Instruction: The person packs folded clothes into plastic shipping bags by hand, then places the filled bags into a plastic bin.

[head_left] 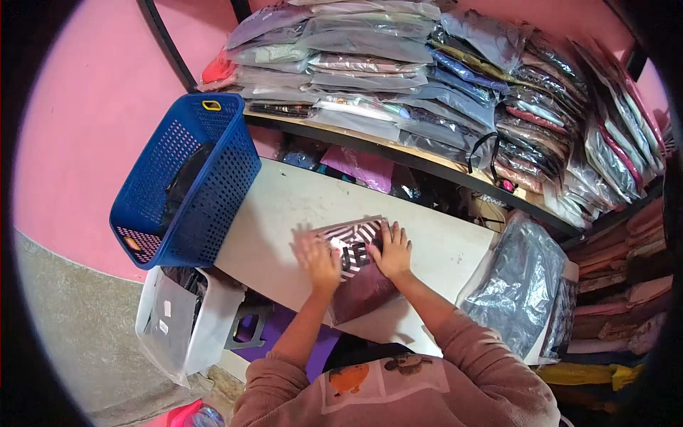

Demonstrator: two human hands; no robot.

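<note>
A flat plastic-wrapped package [359,292] lies on the white tabletop [292,192] in front of me. Its upper part carries a black-and-white striped pattern, and its lower part is dark maroon. My left hand [318,262] rests over the left edge of the package, fingers spread and somewhat blurred by motion. On the opposite edge lies my right hand [393,252], flat with its fingers stretched out. Neither hand grips anything. The areas of the package under both palms are hidden.
At the left stands a blue perforated basket [220,192] with something dark inside. Below it is a white bin [213,320] holding plastic-wrapped items. Stacked bagged garments [377,64] fill the shelf at the back. Large clear plastic bags [516,277] lie at the table's right end.
</note>
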